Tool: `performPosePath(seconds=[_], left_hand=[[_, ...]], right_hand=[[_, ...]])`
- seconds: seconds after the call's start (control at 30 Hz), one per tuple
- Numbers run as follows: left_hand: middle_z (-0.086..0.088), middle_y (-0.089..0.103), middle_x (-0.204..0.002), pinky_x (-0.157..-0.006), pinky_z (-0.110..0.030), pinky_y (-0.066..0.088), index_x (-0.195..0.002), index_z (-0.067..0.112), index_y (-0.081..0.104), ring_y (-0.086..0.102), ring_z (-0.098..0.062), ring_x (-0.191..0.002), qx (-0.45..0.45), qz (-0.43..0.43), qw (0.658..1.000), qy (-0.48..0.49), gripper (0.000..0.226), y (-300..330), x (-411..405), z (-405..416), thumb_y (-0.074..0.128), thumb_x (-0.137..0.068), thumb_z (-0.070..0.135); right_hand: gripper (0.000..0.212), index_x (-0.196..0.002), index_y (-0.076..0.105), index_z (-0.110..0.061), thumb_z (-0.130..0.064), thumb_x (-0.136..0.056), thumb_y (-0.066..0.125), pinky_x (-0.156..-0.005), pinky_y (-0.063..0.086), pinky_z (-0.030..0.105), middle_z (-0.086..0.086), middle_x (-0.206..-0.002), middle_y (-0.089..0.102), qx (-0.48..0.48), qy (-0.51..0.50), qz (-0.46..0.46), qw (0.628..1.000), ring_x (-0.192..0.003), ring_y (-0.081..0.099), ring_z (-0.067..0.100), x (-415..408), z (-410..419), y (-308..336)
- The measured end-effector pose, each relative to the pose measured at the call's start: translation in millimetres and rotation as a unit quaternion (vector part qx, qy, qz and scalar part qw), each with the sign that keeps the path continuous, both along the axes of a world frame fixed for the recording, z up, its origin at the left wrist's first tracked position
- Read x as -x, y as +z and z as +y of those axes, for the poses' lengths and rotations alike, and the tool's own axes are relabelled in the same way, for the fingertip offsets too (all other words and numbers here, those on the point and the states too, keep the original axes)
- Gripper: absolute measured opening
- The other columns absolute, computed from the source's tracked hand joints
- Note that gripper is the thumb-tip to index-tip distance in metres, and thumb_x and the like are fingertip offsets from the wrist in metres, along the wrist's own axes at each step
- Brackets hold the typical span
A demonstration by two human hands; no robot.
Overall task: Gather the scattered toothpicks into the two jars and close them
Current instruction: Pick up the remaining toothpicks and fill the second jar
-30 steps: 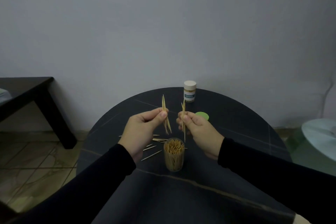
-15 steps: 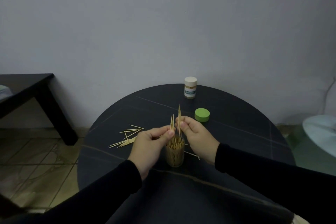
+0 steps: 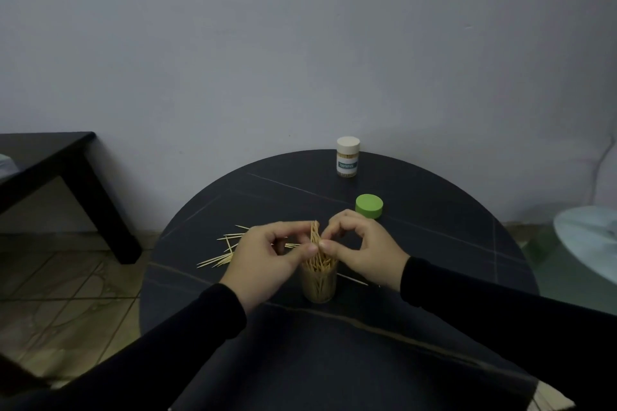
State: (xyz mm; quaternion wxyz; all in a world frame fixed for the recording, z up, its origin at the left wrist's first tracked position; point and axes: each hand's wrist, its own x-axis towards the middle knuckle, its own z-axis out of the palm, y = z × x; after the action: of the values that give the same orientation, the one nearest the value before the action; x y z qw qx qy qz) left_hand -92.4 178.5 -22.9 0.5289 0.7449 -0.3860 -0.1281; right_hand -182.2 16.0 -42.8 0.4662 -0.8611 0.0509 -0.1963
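Grip: left hand (image 3: 267, 260) and right hand (image 3: 364, 248) both pinch a toothpick bundle (image 3: 315, 240) | bundle stands in open jar (image 3: 319, 280), frame centre | step: loading | next: release, gather loose picks (image 3: 222, 252) centre-left, fit green lid (image 3: 369, 206); capped jar (image 3: 348, 157) done.

Two jars on the round table (image 3: 434, 243): one open jar (image 3: 319, 284), packed with toothpicks; one capped jar (image 3: 348, 157), white lid on. One loose green lid (image 3: 369, 206). Two hands: left hand (image 3: 267, 260), right hand (image 3: 364, 248). Scattered toothpicks (image 3: 223, 253): roughly a dozen, exact count unclear.
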Motion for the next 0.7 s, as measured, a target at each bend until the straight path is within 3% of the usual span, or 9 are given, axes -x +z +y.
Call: performPosePath(seconds=[0.13, 0.27, 0.37, 0.43, 0.53, 0.7], left_hand=[[0.018, 0.068, -0.082, -0.069, -0.024, 0.052, -0.096, 0.038, 0.071, 0.060, -0.001, -0.075, -0.005, -0.116, 0.993, -0.004, 0.014, 0.6, 0.0, -0.5, 0.069, -0.084, 0.032], [0.016, 0.068, -0.082, -0.073, -0.026, 0.052, -0.089, 0.034, 0.073, 0.062, -0.001, -0.082, -0.029, -0.205, 0.978, 0.008, 0.007, 2.2, -2.7, -2.4, 0.066, -0.086, 0.033], [0.016, 0.064, -0.088, -0.078, -0.029, 0.050, -0.096, 0.031, 0.073, 0.057, -0.001, -0.087, -0.081, -0.248, 0.965, -0.006, 0.020, 4.9, -4.7, -3.6, 0.059, -0.088, 0.042], [0.018, 0.058, -0.096, -0.083, -0.028, 0.046, -0.106, 0.033, 0.071, 0.049, -0.001, -0.092, -0.132, -0.295, 0.946, -0.028, 0.027, 6.6, -2.7, -4.8, 0.051, -0.091, 0.045], [0.014, 0.050, -0.112, -0.087, -0.027, 0.042, -0.125, 0.035, 0.060, 0.039, -0.007, -0.098, -0.197, -0.359, 0.909, -0.081, 0.042, 8.7, 0.0, -4.5, 0.037, -0.094, 0.048], [0.015, 0.036, -0.141, -0.105, -0.025, 0.033, -0.149, 0.034, 0.027, 0.031, -0.007, -0.124, -0.233, -0.383, 0.888, -0.107, 0.072, 17.4, -3.4, 7.1, 0.025, -0.084, 0.066]], right_hand=[[0.008, -0.077, 0.064, -0.034, -0.038, -0.078, 0.071, -0.090, 0.046, 0.035, -0.004, -0.093, 0.057, 0.012, 0.031, -0.017, 0.999, -0.093, 0.056, 0.014, 1.1, -3.3, -0.3], [0.033, -0.102, 0.059, -0.038, -0.055, -0.075, 0.065, -0.087, 0.048, 0.035, -0.016, -0.098, 0.060, 0.062, 0.065, 0.006, 0.996, -0.093, 0.055, 0.008, 4.1, -10.1, -0.6], [0.054, -0.111, 0.049, -0.053, -0.072, -0.062, 0.063, -0.094, 0.037, 0.027, -0.029, -0.100, 0.056, 0.147, 0.079, 0.082, 0.983, -0.098, 0.048, -0.004, 5.4, -14.3, 1.6], [0.056, -0.105, 0.054, -0.049, -0.077, -0.058, 0.061, -0.094, 0.034, 0.029, -0.031, -0.096, 0.054, 0.198, 0.068, 0.102, 0.973, -0.096, 0.045, -0.005, 3.6, -14.8, 0.7], [0.061, -0.099, 0.067, -0.036, -0.080, -0.056, 0.062, -0.092, 0.037, 0.036, -0.023, -0.096, 0.059, 0.197, 0.048, 0.101, 0.974, -0.094, 0.045, 0.001, 2.1, -16.3, -2.2], [0.063, -0.100, 0.067, -0.038, -0.082, -0.055, 0.062, -0.094, 0.037, 0.041, -0.019, -0.101, 0.064, 0.183, 0.049, 0.099, 0.977, -0.100, 0.052, 0.008, 1.4, -18.1, -5.0]])
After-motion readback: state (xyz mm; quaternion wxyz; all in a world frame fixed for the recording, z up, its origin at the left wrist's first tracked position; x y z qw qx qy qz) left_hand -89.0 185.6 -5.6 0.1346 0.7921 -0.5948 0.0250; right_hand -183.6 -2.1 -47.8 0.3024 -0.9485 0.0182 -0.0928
